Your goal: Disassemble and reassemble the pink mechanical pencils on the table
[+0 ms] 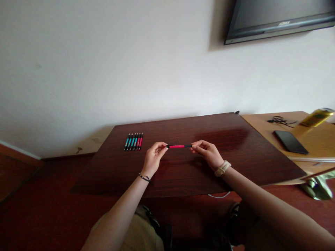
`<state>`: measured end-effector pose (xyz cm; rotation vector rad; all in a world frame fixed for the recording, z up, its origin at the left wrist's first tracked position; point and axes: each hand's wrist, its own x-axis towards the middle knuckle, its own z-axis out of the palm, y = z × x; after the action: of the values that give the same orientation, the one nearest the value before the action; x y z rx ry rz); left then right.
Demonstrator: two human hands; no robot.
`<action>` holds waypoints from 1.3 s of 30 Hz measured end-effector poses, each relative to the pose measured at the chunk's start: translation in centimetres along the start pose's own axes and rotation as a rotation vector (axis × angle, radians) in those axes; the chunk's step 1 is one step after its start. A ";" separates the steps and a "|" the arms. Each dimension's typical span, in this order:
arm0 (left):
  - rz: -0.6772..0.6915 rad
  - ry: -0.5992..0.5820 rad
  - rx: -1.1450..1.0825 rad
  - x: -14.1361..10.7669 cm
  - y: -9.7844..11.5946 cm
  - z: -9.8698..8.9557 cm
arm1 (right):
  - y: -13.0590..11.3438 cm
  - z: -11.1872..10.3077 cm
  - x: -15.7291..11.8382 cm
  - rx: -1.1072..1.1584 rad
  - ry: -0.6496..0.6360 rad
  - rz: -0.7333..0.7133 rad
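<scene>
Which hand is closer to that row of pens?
Left. The left hand is just right of the row of pens; the right hand is farther right, across the held pen.

The pen (177,146) between the left hand (154,157) and the right hand (209,152) shows me a pinkish-red middle and black ends. Left of the left hand I see turquoise pens (132,142) and reddish-pink pens (141,141), all dark towards the ends. Beneath both hands the tabletop (178,174) is dark reddish brown, streaked with grain. By the right wrist the watch (222,168) is beige; farther right, the phone (291,142) is black, the can (316,118) yellow-gold. Beyond the hands, the wall (146,59) is greyish white.
</scene>
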<state>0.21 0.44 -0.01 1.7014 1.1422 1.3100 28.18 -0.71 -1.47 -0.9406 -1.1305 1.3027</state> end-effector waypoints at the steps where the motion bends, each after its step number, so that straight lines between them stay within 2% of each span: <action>1: -0.004 -0.009 0.004 0.0 0.1 0.0 | 0.1 0.0 0.0 0.006 -0.006 0.004; 6: 0.002 -0.006 0.069 -0.3 0.6 0.1 | 0.1 0.0 0.0 0.011 -0.025 0.008; 13: -0.046 -0.040 -0.065 -0.2 0.5 0.1 | 0.1 -0.1 0.0 -0.013 -0.009 0.010; 32: 0.004 -0.009 0.002 -0.1 0.4 0.2 | -0.2 -0.4 0.0 -0.049 0.012 -0.007; 39: 0.030 -0.034 0.028 -0.1 0.5 0.3 | -0.4 -0.5 -0.2 -0.046 0.018 -0.005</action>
<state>0.57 0.10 0.37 1.7606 1.1243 1.2833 28.78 -0.88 -1.17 -0.9804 -1.1525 1.2669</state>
